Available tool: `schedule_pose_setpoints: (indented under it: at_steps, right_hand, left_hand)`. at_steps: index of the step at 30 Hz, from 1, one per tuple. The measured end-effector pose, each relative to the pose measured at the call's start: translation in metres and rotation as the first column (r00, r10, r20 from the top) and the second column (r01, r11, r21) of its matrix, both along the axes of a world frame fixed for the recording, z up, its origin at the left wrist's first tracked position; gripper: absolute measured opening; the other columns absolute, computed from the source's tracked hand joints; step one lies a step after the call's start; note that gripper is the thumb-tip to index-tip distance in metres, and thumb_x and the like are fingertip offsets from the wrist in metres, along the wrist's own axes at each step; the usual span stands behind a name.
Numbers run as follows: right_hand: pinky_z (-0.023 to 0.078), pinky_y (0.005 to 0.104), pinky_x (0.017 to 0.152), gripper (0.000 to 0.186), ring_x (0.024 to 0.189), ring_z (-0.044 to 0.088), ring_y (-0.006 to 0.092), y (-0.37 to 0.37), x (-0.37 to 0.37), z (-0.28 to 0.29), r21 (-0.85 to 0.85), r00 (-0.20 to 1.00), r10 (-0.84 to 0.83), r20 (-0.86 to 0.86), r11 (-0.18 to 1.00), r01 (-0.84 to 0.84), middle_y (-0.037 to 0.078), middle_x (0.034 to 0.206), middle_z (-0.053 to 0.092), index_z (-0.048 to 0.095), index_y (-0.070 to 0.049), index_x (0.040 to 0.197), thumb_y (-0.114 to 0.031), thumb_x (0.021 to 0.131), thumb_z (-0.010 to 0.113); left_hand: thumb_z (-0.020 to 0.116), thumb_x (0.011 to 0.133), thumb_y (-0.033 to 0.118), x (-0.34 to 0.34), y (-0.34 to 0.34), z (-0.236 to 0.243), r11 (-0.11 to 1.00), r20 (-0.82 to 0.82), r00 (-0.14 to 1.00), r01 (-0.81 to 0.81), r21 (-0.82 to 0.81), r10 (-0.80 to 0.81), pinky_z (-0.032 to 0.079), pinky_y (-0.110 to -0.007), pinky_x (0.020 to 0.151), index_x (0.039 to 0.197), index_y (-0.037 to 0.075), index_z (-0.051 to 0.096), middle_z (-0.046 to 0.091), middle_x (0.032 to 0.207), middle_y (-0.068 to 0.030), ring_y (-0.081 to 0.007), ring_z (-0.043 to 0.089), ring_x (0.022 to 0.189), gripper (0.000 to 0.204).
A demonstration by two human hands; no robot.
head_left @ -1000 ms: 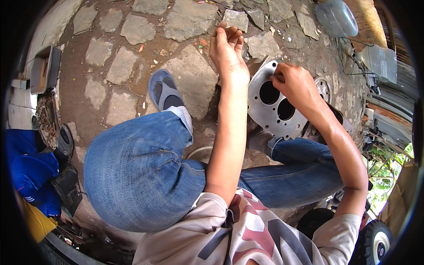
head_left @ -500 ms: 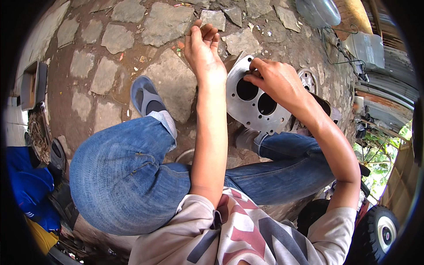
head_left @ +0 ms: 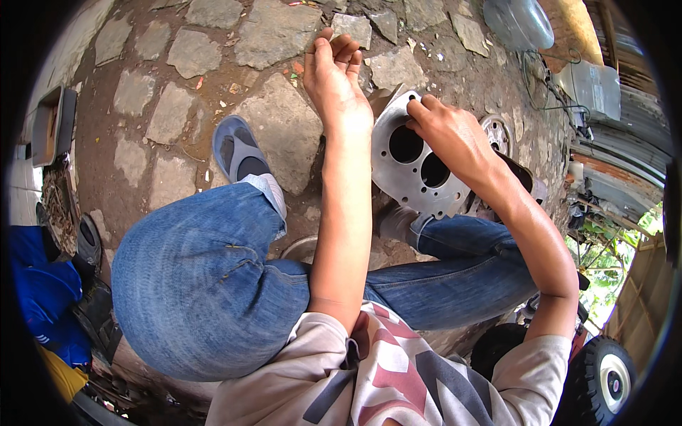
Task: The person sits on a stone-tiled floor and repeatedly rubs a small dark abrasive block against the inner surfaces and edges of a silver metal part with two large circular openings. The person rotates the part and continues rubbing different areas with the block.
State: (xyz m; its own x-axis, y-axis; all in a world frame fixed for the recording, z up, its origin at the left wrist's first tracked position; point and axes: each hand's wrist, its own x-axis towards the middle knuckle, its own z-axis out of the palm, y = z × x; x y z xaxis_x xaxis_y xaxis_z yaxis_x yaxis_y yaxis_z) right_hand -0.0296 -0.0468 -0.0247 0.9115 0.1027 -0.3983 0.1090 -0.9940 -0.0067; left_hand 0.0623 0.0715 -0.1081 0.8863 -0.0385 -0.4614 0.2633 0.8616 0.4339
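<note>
My left hand [head_left: 335,79] is raised palm up over the paving, fingers loosely bent and apart, holding nothing. My right hand [head_left: 444,135] curls its fingers at the upper part of a grey metal housing plate [head_left: 400,174], which has two large dark openings and several small holes. The fingertips are beside a small hole near its top; what they pinch, if anything, is hidden. The plate stands tilted by my right leg. Behind it is a round metal part [head_left: 496,131], partly covered by my right arm.
Stone paving [head_left: 170,113] surrounds me. A dark tray [head_left: 53,124] is at the far left, above blue cloth [head_left: 46,298] and footwear. A plastic jug [head_left: 517,25], a container [head_left: 590,92] and corrugated metal sheets [head_left: 625,149] line the right. A wheel [head_left: 611,376] sits at lower right.
The view has shifted, moving the plate and both hands a little left in the picture since a second ago. Both hands keep nearly the same pose relative to the plate.
</note>
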Motion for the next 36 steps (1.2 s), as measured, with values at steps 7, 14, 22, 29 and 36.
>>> schedule_pose_setpoints:
  at_steps: [7, 14, 22, 29, 36]
  right_hand:
    - [0.055, 0.043, 0.074, 0.036, 0.087, 0.069, 0.0359, -0.001, 0.003, 0.019, 0.201, 0.991, -0.113, 0.077, 0.975, 0.096, 0.017, 0.096, 0.067, 0.059, -0.003, 0.116, -0.029, 0.091, 0.066]
    - [0.054, 0.0454, 0.072, 0.035, 0.084, 0.069, 0.036, -0.007, 0.004, 0.014, 0.251, 0.969, -0.242, -0.045, 0.936, 0.245, 0.021, 0.092, 0.069, 0.066, -0.002, 0.101, -0.035, 0.089, 0.068]
    - [0.053, 0.0447, 0.078, 0.026, 0.091, 0.067, 0.0366, -0.003, 0.004, 0.026, 0.236, 0.975, -0.205, -0.085, 0.947, 0.219, 0.017, 0.101, 0.068, 0.066, -0.004, 0.11, -0.022, 0.092, 0.065]
    - [0.055, 0.045, 0.072, 0.033, 0.085, 0.069, 0.0363, -0.019, 0.002, 0.004, 0.114, 0.971, 0.162, 0.173, 0.976, -0.184, 0.018, 0.092, 0.068, 0.063, -0.001, 0.099, -0.032, 0.089, 0.067]
    - [0.056, 0.044, 0.07, 0.027, 0.079, 0.068, 0.0346, -0.003, 0.007, 0.015, -0.049, 0.984, -0.136, -0.112, 0.99, 0.131, 0.013, 0.087, 0.065, 0.063, -0.002, 0.098, -0.027, 0.088, 0.068]
  left_hand:
    - [0.053, 0.1, 0.023, -0.001, 0.003, 0.001, 1.0, 0.033, 0.999, -0.006, -0.015, 0.007, 0.048, -0.034, 0.09, 0.123, 0.004, 0.055, 0.062, 0.105, -0.0075, -0.0165, 0.059, 0.098, 0.03]
    - [0.053, 0.101, 0.023, -0.001, 0.001, 0.0, 1.0, 0.024, 1.0, -0.011, -0.022, 0.011, 0.048, -0.034, 0.09, 0.121, 0.004, 0.056, 0.063, 0.104, -0.0069, -0.0163, 0.059, 0.097, 0.028]
    - [0.052, 0.101, 0.023, -0.001, 0.001, 0.001, 1.0, 0.022, 1.0, -0.009, -0.022, 0.009, 0.048, -0.034, 0.089, 0.121, 0.004, 0.057, 0.063, 0.103, -0.0067, -0.0162, 0.06, 0.096, 0.027]
    - [0.052, 0.101, 0.023, -0.001, 0.0, 0.002, 1.0, 0.028, 1.0, -0.012, -0.025, 0.013, 0.048, -0.035, 0.089, 0.121, 0.005, 0.057, 0.063, 0.104, -0.0067, -0.0165, 0.059, 0.096, 0.028]
    - [0.054, 0.101, 0.026, 0.005, 0.004, -0.013, 0.947, 0.188, 0.953, 0.185, 0.264, -0.238, 0.047, -0.034, 0.09, 0.119, 0.006, 0.06, 0.066, 0.106, -0.008, -0.0155, 0.062, 0.097, 0.028]
